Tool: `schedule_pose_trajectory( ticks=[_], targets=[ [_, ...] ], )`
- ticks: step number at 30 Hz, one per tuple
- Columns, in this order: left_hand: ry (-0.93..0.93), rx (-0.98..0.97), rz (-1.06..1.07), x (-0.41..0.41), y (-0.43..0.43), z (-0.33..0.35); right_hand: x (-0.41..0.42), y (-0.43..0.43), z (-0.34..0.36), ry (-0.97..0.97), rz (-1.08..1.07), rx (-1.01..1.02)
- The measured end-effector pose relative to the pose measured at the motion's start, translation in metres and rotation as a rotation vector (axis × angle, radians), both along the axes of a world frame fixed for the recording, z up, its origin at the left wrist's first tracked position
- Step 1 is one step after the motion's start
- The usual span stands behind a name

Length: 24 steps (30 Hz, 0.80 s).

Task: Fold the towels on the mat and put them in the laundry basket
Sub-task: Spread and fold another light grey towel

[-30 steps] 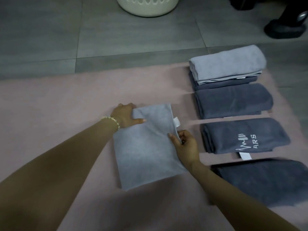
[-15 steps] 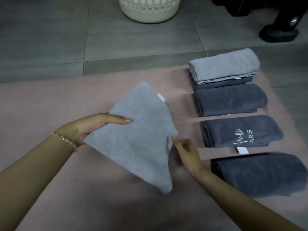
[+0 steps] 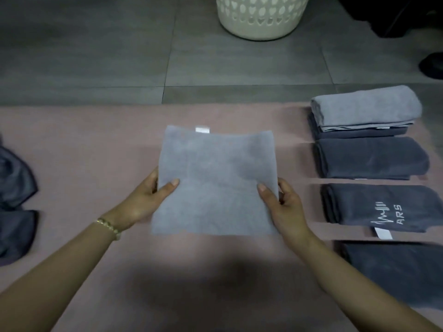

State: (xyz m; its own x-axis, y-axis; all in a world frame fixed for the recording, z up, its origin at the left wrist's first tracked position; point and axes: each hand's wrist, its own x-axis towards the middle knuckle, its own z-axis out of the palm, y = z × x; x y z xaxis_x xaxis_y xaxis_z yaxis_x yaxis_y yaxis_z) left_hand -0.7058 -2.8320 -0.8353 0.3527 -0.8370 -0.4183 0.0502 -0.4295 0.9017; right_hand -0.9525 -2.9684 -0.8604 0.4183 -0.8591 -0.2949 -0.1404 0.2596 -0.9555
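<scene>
A light grey towel (image 3: 217, 180), folded into a square, is held over the pink mat (image 3: 96, 152). My left hand (image 3: 146, 200) grips its left edge, thumb on top. My right hand (image 3: 280, 204) grips its right edge the same way. A white label shows at the towel's far edge. Several folded towels lie in a column on the mat's right side: a light grey one (image 3: 366, 109) stacked on a dark one, then dark grey ones (image 3: 371, 156), one with an "ARS" logo (image 3: 383, 207). The cream laundry basket (image 3: 261, 17) stands on the floor beyond the mat.
Crumpled dark grey towels (image 3: 14, 202) lie at the mat's left edge. Grey floor tiles (image 3: 96, 56) stretch between the mat and the basket. Dark objects sit at the top right corner (image 3: 431, 65).
The towel went from lying flat on the mat to being lifted and turned; both hands now hold it by its side edges, squared up, label at the far edge. The view shifted left.
</scene>
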Motion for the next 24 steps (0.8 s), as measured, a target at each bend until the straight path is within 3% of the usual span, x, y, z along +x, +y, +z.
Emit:
schedule_pose_trajectory(
  ticks=[2,5,8,10,13,18,24],
  targets=[
    [-0.167,0.139,0.035,-0.011,0.017,-0.033,-0.015,0.008,-0.028,0.161,-0.037,-0.113],
    [-0.742,0.314,0.118,-0.027,0.043,-0.071,-0.037,0.021,-0.056,0.397,-0.006,-0.326],
    [-1.054,0.028,-0.18,-0.052,0.051,-0.079,-0.043,0.03,-0.064,0.503,0.288,-0.648],
    [-1.159,-0.093,-0.464,-0.064,0.051,-0.088,-0.038,0.033,-0.068,0.51,0.515,-0.878],
    [-1.251,-0.031,-0.678,-0.071,0.052,-0.109,-0.034,0.031,-0.081,0.579,0.838,-1.122],
    [-1.346,-0.042,-0.637,-0.069,0.047,-0.122,-0.035,0.016,-0.094,0.665,1.011,-1.212],
    [-1.445,-0.045,-0.648,-0.068,0.045,-0.128,-0.034,0.01,-0.095,0.684,1.029,-1.258]
  ],
)
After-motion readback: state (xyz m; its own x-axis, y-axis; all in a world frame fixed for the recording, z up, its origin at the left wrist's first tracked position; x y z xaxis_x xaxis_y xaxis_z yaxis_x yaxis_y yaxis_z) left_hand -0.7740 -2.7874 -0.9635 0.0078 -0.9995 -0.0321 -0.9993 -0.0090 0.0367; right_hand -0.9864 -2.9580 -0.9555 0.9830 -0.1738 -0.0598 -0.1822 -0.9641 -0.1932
